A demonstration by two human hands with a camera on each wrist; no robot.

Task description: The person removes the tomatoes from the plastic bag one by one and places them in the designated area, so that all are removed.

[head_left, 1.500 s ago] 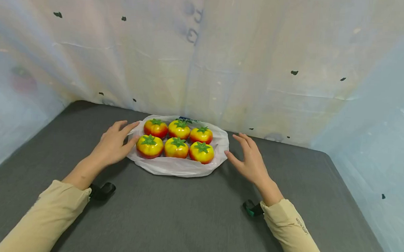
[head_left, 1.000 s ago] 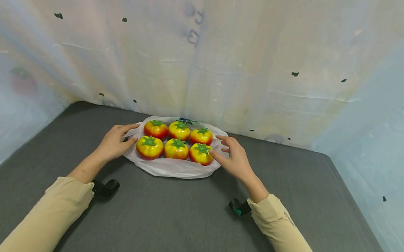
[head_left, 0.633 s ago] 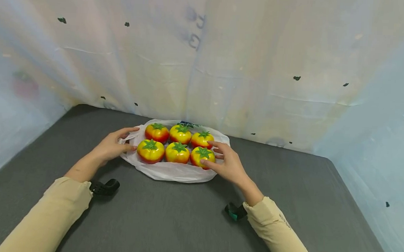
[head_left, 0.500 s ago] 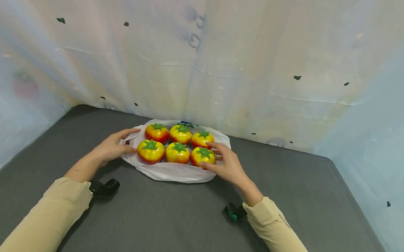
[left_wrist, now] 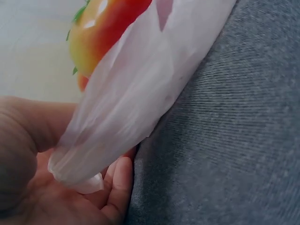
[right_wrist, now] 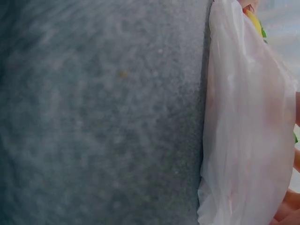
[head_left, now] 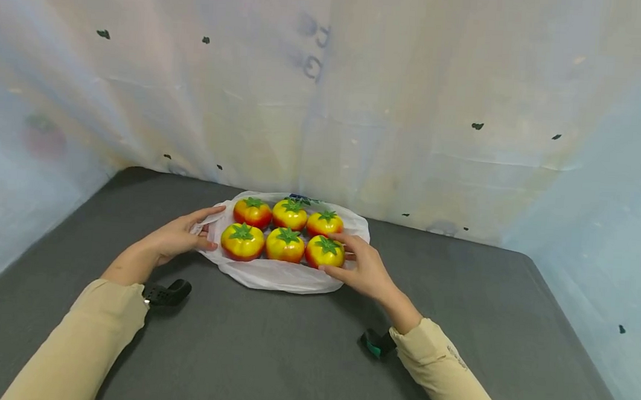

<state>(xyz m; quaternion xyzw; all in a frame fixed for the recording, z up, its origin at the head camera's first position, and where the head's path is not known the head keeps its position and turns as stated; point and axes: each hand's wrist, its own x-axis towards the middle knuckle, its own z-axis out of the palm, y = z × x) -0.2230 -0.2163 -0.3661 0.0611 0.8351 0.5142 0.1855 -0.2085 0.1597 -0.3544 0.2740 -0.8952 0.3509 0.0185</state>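
Observation:
In the head view, a white plastic bag (head_left: 289, 280) lies spread on the dark table (head_left: 269, 342) with several shiny red-and-yellow tomatoes in two rows on it, each with a green leafy top. My left hand (head_left: 174, 234) holds the bag's left end; the left wrist view has the bunched plastic (left_wrist: 108, 117) between thumb and curled fingers. On the right, my right hand (head_left: 368, 272) grips the front right tomato (head_left: 324, 253), thumb at its front and index finger behind. The right wrist view shows mostly the bag's side (right_wrist: 248, 126), which hides much of that hand.
Behind the bag rises a pale plastic sheet wall (head_left: 385, 107) with dark spots, close to the table's back edge. A bluish sheet (head_left: 596, 238) stands along the right side. A black strap (head_left: 169, 292) hangs at the left wrist, another strap (head_left: 376, 344) at the right.
My right hand has come left from beside the bag to the front right tomato and closed round it. My left hand has closed on the bag's end. The view has tilted slightly.

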